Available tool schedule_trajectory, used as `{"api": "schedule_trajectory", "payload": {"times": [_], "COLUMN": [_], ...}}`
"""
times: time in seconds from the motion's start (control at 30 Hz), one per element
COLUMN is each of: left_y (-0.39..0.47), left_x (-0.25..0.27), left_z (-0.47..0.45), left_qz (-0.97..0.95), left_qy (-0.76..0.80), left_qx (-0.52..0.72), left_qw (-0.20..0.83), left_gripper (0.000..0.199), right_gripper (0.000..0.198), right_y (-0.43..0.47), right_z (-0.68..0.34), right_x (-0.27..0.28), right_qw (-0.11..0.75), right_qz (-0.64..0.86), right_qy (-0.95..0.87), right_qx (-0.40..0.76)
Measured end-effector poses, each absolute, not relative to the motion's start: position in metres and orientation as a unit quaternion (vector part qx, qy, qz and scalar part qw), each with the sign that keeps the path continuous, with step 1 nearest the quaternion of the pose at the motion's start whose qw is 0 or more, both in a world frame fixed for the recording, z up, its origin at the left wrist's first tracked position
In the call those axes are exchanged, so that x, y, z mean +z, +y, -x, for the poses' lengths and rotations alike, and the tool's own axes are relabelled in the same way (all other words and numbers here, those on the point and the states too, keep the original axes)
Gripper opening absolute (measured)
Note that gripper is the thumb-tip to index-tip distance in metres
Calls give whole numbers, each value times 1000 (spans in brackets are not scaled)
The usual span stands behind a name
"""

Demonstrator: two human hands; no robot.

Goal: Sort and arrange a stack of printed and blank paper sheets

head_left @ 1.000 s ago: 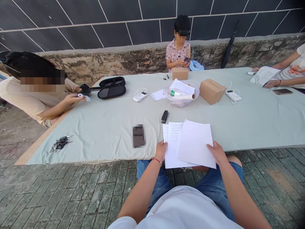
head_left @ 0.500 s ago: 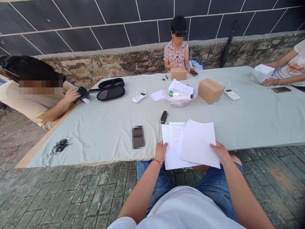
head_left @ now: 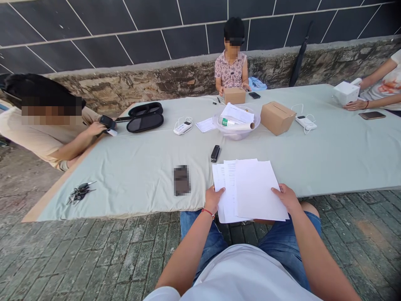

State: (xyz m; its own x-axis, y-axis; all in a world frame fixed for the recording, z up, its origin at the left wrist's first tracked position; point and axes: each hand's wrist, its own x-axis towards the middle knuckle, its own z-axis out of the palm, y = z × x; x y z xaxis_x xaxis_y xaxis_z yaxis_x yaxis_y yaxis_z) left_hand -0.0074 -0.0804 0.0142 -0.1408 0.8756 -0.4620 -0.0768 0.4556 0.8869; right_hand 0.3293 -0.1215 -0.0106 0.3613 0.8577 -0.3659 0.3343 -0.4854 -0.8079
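Several loose sheets of paper [head_left: 255,190] are fanned out between my two hands at the table's near edge. The top sheet looks blank; printed lines show on the sheets beneath at the left. My left hand [head_left: 214,200] pinches the left side of the papers, its thumb on top. On the right side, my right hand [head_left: 285,197] grips the papers with the thumb over the top sheet and the fingers hidden below. Just beyond the sheets lies a black stapler [head_left: 215,153]. Left of them is a blurred dark item [head_left: 182,180].
Keys [head_left: 80,193] lie at the table's left. Farther back are an open black case [head_left: 145,117], a power strip [head_left: 183,127], a plastic basin [head_left: 236,133] holding papers and a roll, and a cardboard box [head_left: 277,118]. Three people sit around the table; one handles a white box [head_left: 345,93].
The sheets have been drawn closer together, the top one shifting left and straightening. My right hand has moved slightly left and my left hand slightly right.
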Motion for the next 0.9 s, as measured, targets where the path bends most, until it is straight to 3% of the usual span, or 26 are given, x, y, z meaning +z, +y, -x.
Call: {"api": "schedule_trajectory", "payload": {"times": [0.13,0.43,0.63,0.9], "left_y": [-78,-78,-82,-114], "left_x": [11,14,18,45], "left_z": [8,5,4,57], "left_qz": [-311,-338,-311,-239], "left_qy": [620,629,598,519], "left_qx": [418,404,414,498], "left_qw": [587,572,612,652], "left_gripper": [37,57,45,66], "right_gripper": [45,31,29,34], "right_y": [-119,-116,-122,-137], "right_z": [-330,-317,-326,-370], "right_x": [-12,-13,-7,-9], "right_qw": [332,325,345,331], "right_qz": [783,739,747,805], "right_qy": [-400,-453,-446,-414], "right_qx": [341,378,352,265]}}
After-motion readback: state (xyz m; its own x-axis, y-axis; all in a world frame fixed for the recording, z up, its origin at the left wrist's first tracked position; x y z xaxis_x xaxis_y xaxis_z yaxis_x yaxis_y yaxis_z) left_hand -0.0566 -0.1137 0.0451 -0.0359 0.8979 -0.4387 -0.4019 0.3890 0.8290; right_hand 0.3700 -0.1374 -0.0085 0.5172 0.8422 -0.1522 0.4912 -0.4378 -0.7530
